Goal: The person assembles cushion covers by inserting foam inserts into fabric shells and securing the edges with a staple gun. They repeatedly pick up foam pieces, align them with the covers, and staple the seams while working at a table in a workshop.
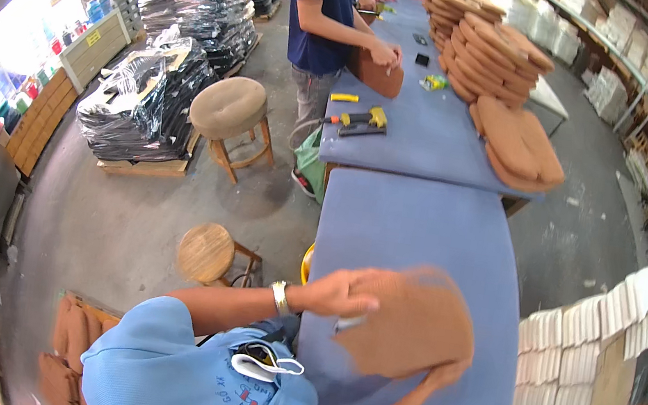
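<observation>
A brown padded seat cushion (pixel 413 331), blurred by motion, is tilted up over the near part of the blue-covered table (pixel 420 224). My right hand (pixel 445 374) grips its near right edge, fingers curled round the rim. Across its upper left side lies my left hand (pixel 345 291), fingers stretched out and smeared at the tips, thumb apart. A small pale grey patch (pixel 350 321) shows under that hand; what it is cannot be made out.
Beyond, a person in a dark shirt (pixel 321 16) handles another brown cushion (pixel 379 75). A yellow and black tool (pixel 364 121) lies near them. Brown cushions (pixel 498 57) are stacked far right. Two stools (pixel 229 109) stand left; white pieces (pixel 568 353) are piled right.
</observation>
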A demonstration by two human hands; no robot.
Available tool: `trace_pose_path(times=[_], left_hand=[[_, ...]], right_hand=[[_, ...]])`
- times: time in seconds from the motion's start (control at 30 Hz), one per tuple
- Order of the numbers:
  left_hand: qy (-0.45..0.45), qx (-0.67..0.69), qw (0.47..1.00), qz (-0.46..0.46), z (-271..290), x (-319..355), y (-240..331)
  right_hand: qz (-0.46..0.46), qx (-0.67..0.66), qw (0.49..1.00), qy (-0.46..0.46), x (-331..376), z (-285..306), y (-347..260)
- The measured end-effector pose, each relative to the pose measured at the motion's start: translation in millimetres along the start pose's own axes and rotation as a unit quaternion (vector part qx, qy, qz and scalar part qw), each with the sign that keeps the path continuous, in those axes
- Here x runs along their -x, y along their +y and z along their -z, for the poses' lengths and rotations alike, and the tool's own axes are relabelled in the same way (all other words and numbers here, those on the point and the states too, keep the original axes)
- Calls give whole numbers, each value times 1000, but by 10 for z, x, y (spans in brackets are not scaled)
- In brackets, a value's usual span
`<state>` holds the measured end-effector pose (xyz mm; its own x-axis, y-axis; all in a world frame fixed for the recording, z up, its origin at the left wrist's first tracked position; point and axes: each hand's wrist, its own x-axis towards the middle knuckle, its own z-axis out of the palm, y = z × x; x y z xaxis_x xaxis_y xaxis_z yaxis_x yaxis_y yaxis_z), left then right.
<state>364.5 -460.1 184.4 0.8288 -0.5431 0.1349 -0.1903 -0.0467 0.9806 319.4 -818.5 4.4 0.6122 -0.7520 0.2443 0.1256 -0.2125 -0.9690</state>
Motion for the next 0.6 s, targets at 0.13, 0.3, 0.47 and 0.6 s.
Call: trace_pose_path(times=[0.13, 0.3, 0.47, 0.6], left_hand=[[191, 4, 960, 202, 293, 129, -834], [221, 106, 871, 427, 381, 555, -1536], [135, 19, 867, 480, 483, 1033, -2309], [139, -300, 913, 241, 406, 595, -2251]], right_hand=[[44, 208, 972, -104, 613, -117, 62], [-89, -293, 924, -228, 1422, -183, -2200], [-18, -599, 733, -321, 1790, -184, -3731], [-24, -801, 529, -278, 2030, -336, -4174]])
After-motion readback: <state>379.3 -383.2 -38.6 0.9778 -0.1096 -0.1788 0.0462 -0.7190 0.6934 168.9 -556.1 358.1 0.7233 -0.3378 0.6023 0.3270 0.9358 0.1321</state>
